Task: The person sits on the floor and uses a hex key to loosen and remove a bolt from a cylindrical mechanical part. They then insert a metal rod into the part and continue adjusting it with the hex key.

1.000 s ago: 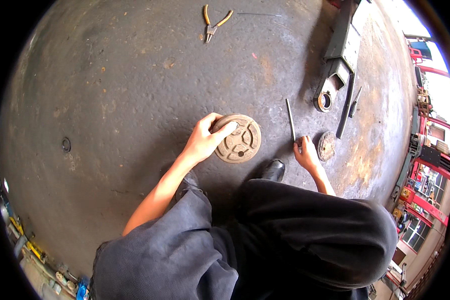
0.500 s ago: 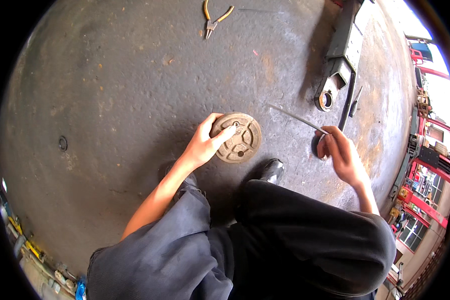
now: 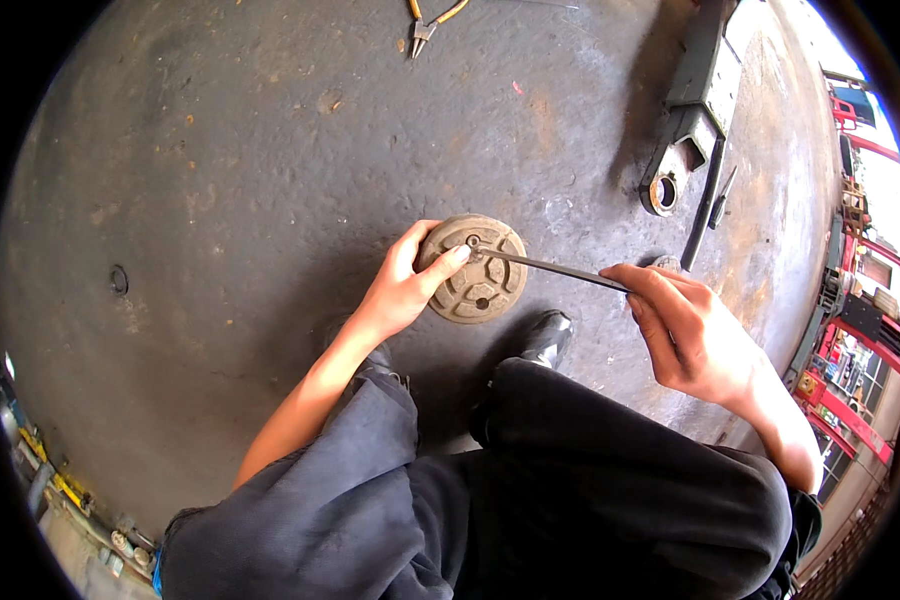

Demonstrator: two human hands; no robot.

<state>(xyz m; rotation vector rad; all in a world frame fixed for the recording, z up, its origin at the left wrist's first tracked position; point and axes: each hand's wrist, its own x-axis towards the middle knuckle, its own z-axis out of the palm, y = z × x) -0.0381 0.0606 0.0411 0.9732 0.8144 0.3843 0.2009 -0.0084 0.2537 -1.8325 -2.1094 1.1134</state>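
Note:
My left hand (image 3: 395, 295) grips a round, tan pad (image 3: 505, 292) with a raised pattern and small holes, its thumb lying on the face near the upper hole. The pad is held up over the floor between my knees. My right hand (image 3: 695, 340) is closed round one end of a thin dark metal rod (image 3: 555, 267). The rod's far end meets the pad at or beside the upper hole, close to my left thumb; whether it is inside the hole I cannot tell.
Yellow-handled pliers (image 3: 423, 38) lie at the far edge. A grey steel arm (image 3: 698, 95) with a ring end stretches along the right, beside a black bar (image 3: 703, 205). A small round part (image 3: 666, 263) is partly hidden behind my right hand. A dark ring (image 3: 119, 280) lies left.
My right hand has turned the rod and brought its tip from clear of the pad onto the pad's face. The left hand keeps its hold on the pad.

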